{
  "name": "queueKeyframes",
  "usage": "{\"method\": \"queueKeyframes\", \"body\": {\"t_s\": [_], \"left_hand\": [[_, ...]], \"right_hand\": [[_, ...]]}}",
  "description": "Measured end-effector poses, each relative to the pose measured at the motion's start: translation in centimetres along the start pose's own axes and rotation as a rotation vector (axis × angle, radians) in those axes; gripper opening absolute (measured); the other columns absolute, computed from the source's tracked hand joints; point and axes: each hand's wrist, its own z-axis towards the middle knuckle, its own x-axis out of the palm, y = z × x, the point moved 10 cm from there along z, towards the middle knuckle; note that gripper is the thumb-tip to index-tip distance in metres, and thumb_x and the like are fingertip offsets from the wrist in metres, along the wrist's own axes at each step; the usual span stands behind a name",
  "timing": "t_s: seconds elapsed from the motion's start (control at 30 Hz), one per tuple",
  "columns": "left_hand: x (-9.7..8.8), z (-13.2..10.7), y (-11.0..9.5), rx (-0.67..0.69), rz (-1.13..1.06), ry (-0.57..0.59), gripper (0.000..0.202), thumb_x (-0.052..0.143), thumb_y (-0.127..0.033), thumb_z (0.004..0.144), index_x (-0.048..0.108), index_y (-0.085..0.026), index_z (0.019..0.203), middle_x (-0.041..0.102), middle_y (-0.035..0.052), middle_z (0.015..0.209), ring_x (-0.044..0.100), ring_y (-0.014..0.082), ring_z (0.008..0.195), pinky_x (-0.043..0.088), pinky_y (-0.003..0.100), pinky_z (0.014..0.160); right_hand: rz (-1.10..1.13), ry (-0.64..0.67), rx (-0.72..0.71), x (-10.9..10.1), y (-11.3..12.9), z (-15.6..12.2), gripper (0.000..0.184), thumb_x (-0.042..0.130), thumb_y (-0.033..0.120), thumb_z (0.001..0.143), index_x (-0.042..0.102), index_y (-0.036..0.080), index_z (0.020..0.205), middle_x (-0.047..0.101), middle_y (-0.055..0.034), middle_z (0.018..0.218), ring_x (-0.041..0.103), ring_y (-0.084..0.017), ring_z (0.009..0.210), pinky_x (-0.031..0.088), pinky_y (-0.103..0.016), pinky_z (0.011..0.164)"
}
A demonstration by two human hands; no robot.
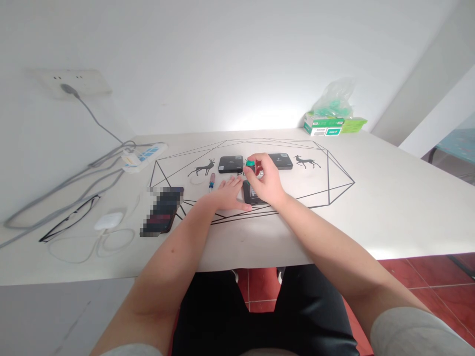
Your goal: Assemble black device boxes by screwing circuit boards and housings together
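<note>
My right hand is curled round a small dark object with a green top; its lower part is partly hidden by my fingers. Just beneath that hand a black flat device lies on the table, mostly covered. My left hand rests beside the device's left edge with its fingers spread and its thumb near the front edge. Behind my hands sit two flat black boxes, one on the left and one on the right. A small screwdriver lies left of my left hand.
Left on the white table are a blurred-out phone, glasses, a white charger with cable, and a power strip with grey cords. Green-and-white boxes and a plastic bag stand at the back right.
</note>
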Motion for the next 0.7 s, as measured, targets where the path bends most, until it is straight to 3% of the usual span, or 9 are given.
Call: {"method": "queueKeyframes", "body": {"t_s": [0.4,0.7], "left_hand": [[0.31,0.48,0.68,0.014,0.012,-0.017,0.136,0.058,-0.090,0.081,-0.009,-0.022,0.177,-0.011,0.0121,0.182,-0.012,0.0378,0.168,0.003,0.060,0.134],[-0.18,-0.13,-0.18,0.007,-0.002,-0.002,0.135,0.058,-0.088,0.081,-0.010,-0.021,0.177,-0.013,0.0118,0.182,-0.013,0.0377,0.168,0.002,0.059,0.135]], "right_hand": [[0.000,0.014,-0.019,-0.02,0.43,0.04,0.015,0.063,0.034,0.101,0.060,0.026,0.113,0.064,-0.0042,0.097,0.059,-0.020,0.083,0.053,-0.036,0.071],[0.005,0.022,-0.022,0.00,0.68,0.06,0.014,0.063,0.032,0.100,0.060,0.027,0.112,0.064,-0.0033,0.095,0.057,-0.019,0.079,0.052,-0.036,0.071]]}}
